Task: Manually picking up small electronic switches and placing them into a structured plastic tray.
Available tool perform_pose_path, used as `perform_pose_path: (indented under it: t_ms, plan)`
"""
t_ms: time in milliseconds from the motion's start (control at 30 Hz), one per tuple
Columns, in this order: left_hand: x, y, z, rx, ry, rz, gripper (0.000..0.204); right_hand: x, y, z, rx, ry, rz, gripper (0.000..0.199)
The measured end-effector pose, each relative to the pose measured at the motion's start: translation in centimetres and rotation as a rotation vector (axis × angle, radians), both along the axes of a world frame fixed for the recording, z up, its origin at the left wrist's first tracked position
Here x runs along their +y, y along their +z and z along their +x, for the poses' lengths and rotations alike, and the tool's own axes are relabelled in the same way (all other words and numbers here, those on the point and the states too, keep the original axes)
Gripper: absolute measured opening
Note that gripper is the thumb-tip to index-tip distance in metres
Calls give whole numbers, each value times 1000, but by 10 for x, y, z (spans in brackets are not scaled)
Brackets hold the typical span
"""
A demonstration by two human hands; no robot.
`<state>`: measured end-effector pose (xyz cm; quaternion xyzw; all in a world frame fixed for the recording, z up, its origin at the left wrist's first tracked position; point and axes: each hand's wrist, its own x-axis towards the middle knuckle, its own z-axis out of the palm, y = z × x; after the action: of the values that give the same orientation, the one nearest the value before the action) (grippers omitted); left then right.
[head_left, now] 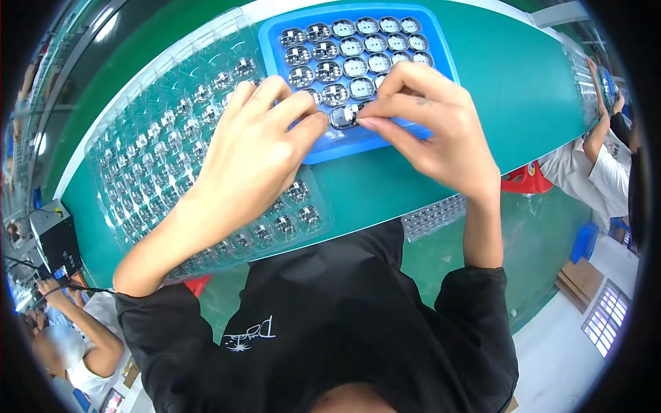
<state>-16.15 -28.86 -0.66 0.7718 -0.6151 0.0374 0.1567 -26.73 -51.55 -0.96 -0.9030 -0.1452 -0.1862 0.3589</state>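
Observation:
My left hand (255, 148) and my right hand (430, 124) meet over the near edge of a blue tray (444, 51). Between the fingertips of both hands sits one small round circuit board (344, 115), pinched from both sides. The blue tray holds several rows of the same round boards (354, 47). My left wrist lies over a clear plastic blister tray (148, 148), whose pockets hold more small round boards.
Both trays rest on a green workbench (513, 89). A black box with cables (55, 237) stands at the left end. A strip of parts (434, 215) pokes out under the bench edge. Other people sit at the left (76, 344) and right (602, 165). A red stool (527, 180) stands below.

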Motion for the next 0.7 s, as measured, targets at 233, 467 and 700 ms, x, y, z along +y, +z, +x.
perform_pose_path:
  t_ms: [233,467,700]
  plan:
    - [1,1,0,-15,34,-20,17,12,-6,2,-7,-28,-95,16]
    - [2,-4,2,1,34,-45,17,18,-7,2,26,-71,-191,14]
    - [3,-6,2,0,24,-63,17,22,-7,3,22,-74,-232,17]
